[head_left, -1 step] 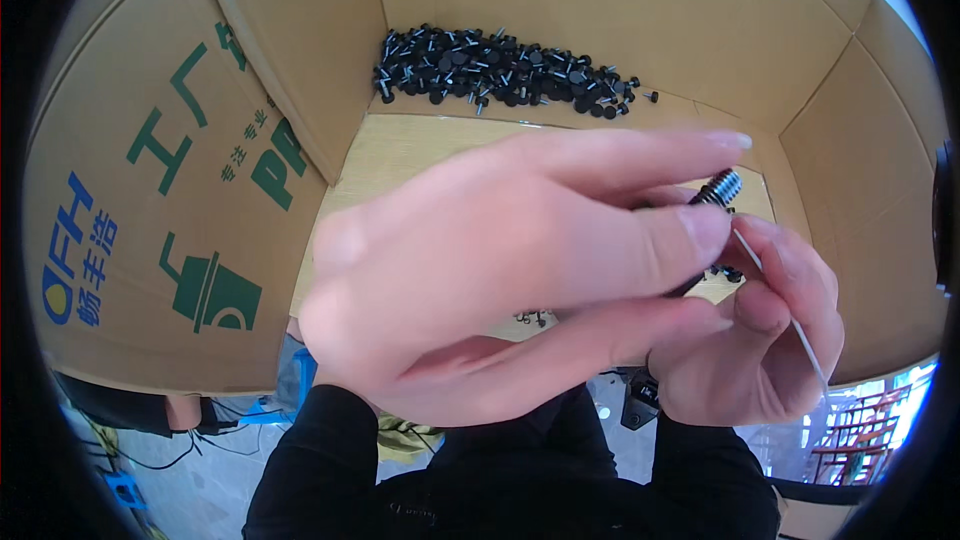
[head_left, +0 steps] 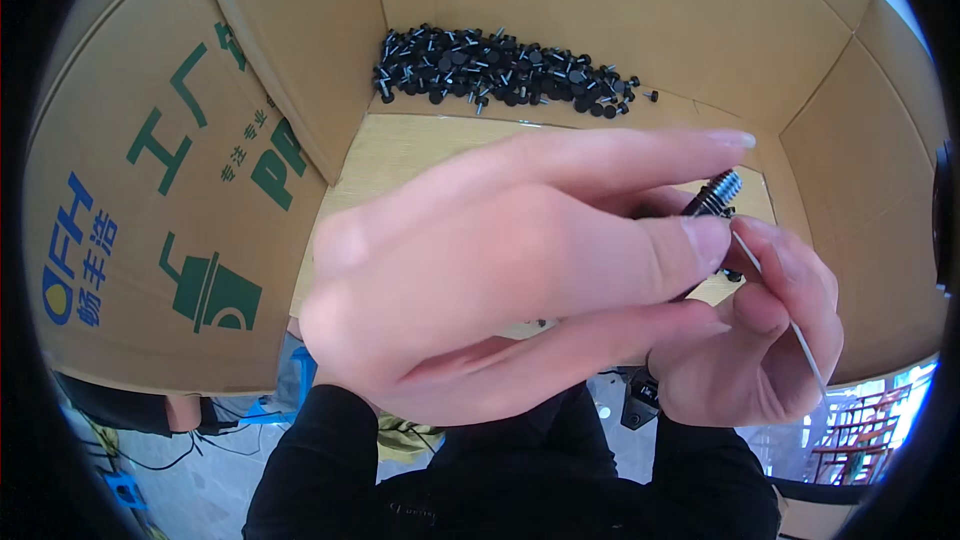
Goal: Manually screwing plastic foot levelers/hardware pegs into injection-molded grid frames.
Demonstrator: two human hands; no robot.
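Note:
My left hand (head_left: 520, 250) spreads large across the middle, closed on a dark screw (head_left: 714, 194) with a shiny threaded end. The threads stick up past my thumb, below the outstretched forefinger. The screw's lower part is mostly hidden by the fingers. Close on its right is my right hand (head_left: 790, 320), with curled fingers closed around a thin pale rod (head_left: 806, 352). This rod slants from near the left thumb tip down past the right palm. Whether its upper end touches the screw, I cannot tell.
Cardboard walls (head_left: 620, 0) surround a pale board (head_left: 420, 150). At the back lies a long pile of black-headed screws (head_left: 500, 65). Several small dark pieces (head_left: 734, 273) show behind my hands. Below are my dark-clothed legs, a blue object (head_left: 300, 375) and cables (head_left: 235, 448).
My left thumb has shifted slightly downward, and a little more of the screw shows. My left hand now covers more of the small pieces below it. My right hand is nearly unchanged.

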